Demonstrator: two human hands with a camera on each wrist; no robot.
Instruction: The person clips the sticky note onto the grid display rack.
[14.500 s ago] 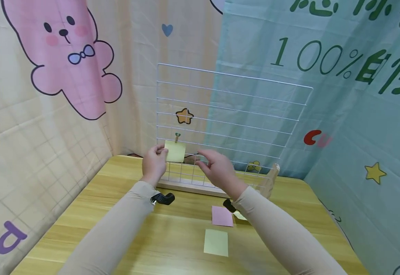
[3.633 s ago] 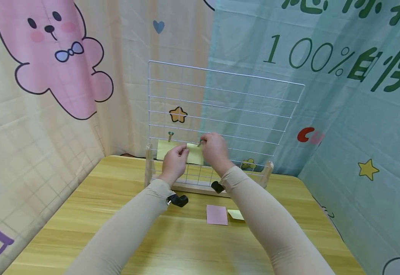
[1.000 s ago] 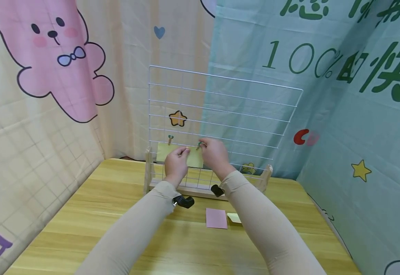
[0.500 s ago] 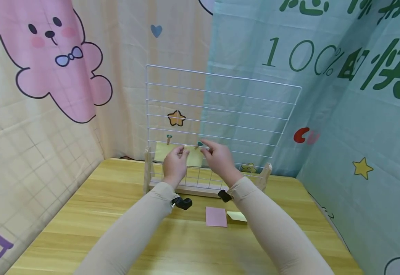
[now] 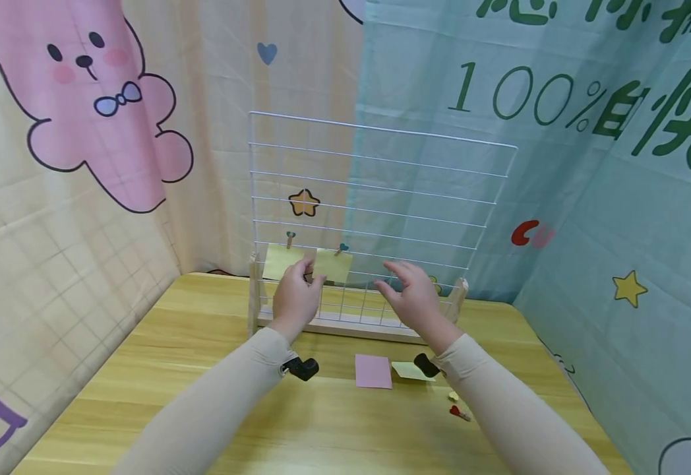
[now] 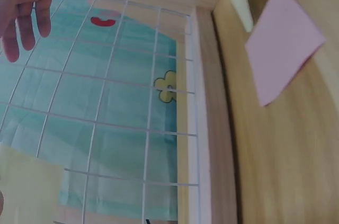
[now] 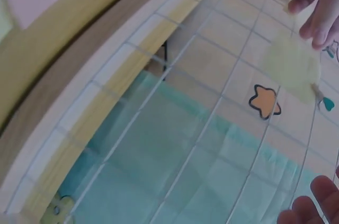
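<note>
Two pale yellow sticky notes hang side by side on a white wire grid (image 5: 381, 191). The left note (image 5: 278, 262) is pinned by a small clothespin (image 5: 290, 240) with a green top. Another clothespin (image 5: 341, 249), its top a green heart, pins the right note (image 5: 333, 266). My left hand (image 5: 296, 297) is in front of the notes, thumb and fingers parted and gripping nothing; it covers part of the left note's lower edge. To the right, before bare wires, my right hand (image 5: 413, 297) hovers with its fingers spread.
A wooden base (image 5: 351, 328) supports the grid. On the table (image 5: 233, 409) lie a pink sticky note (image 5: 373, 371) and a pale yellow one (image 5: 409, 371), partly behind the right wrist's camera. Near the right forearm are a red-topped clip (image 5: 459, 413) and a small yellow piece (image 5: 453, 396). Printed curtains surround the table.
The second yellow note went from the table onto the grid. My right hand released its clothespin and drew right; my left hand let go of the note and moved slightly left and down.
</note>
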